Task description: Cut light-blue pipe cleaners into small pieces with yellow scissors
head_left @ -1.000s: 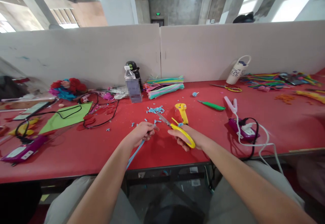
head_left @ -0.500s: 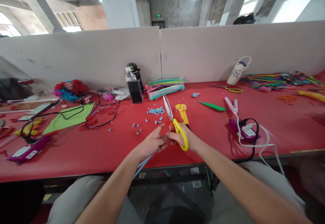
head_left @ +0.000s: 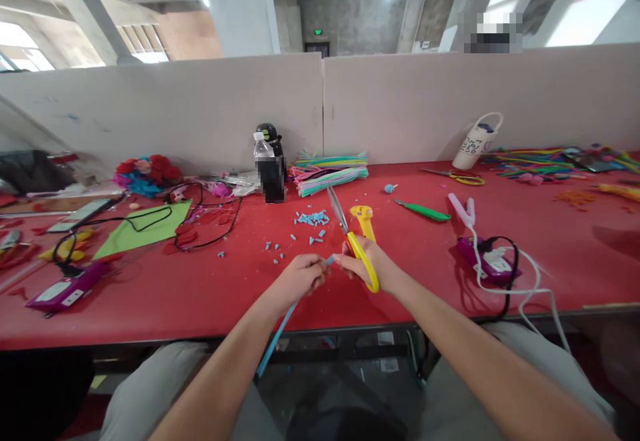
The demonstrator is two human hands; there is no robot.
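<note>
Closer together than one second before: both hands; scissors likewise swung to a steeper angle, blades directed away from the person.

Left hand [head_left: 306, 276]: closed, pinching a blue strip [head_left: 278, 340], single or doubled unclear. The strip's short end projected from the fingertips toward the other hand; its length hung below the wrist, past the table edge.

Right hand [head_left: 369, 264]: closed about the yellow handles of the scissors [head_left: 337, 209], thumb and finger extended to the strip's short end, apparently touching it.

Blue clippings [head_left: 313, 218]: one heap beyond the hands, strays scattered nearer the left hand.

Glue gun [head_left: 364, 217], yellow: lying just beyond the right hand, partly hidden by it.

Green-handled tool [head_left: 426, 211]: flat on the table [head_left: 210, 308], red, right of the glue gun.

Blue ball [head_left: 390, 188], small: beyond the green-handled tool.

Bundle of coloured stems [head_left: 333, 180]: at the foot of the partition [head_left: 210, 108], beside a clear bottle [head_left: 261, 148].

Power strip [head_left: 487, 261], purple: far right of the hands, cables plugged in.
</note>
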